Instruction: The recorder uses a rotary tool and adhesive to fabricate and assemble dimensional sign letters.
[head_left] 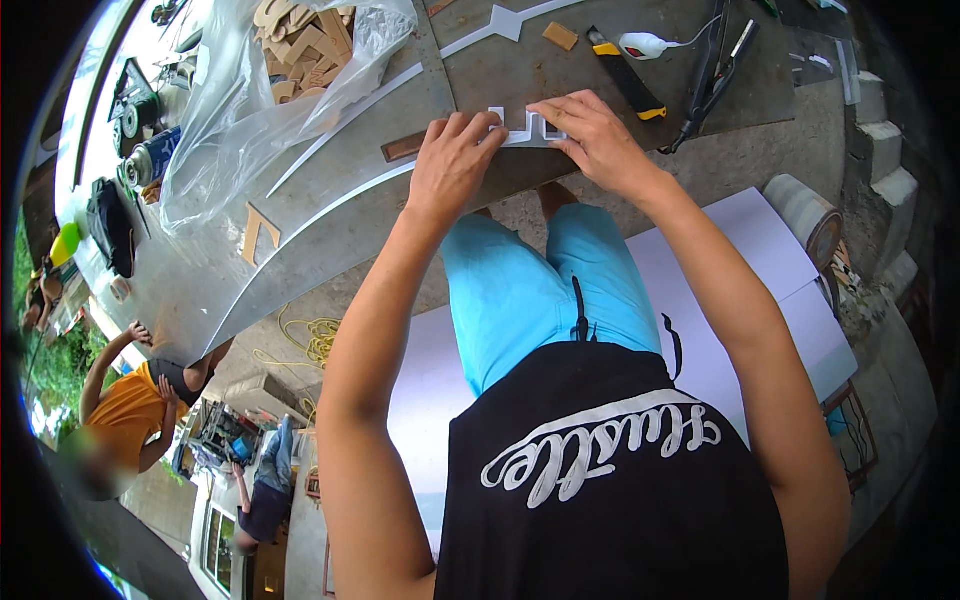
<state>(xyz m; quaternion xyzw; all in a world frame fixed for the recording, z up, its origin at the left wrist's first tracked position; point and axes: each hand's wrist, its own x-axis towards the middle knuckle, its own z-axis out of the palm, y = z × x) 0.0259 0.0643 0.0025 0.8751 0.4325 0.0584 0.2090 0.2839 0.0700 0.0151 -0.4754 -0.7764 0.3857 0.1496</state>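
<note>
A long white strip (310, 224) curves along the near edge of the grey metal table and ends in squared bends between my hands. My left hand (452, 165) is closed on the bent part, with its fingertips pressed on the strip. On its other side my right hand (600, 142) pinches the end of the squared bend between thumb and fingers. A flat brown piece (403, 147) lies just left of my left hand. Beyond the hands, a second white strip (480, 34) with a pointed diamond-like bend rests on the table.
A clear plastic bag (220, 160) holds several wooden cut-out letters (310, 50). Right of it lie a small tan block (560, 37), a utility knife (626, 72), a white glue bottle (645, 45) and a black long-armed tool (708, 80). Two people stand at left; one wears an orange shirt (140, 405).
</note>
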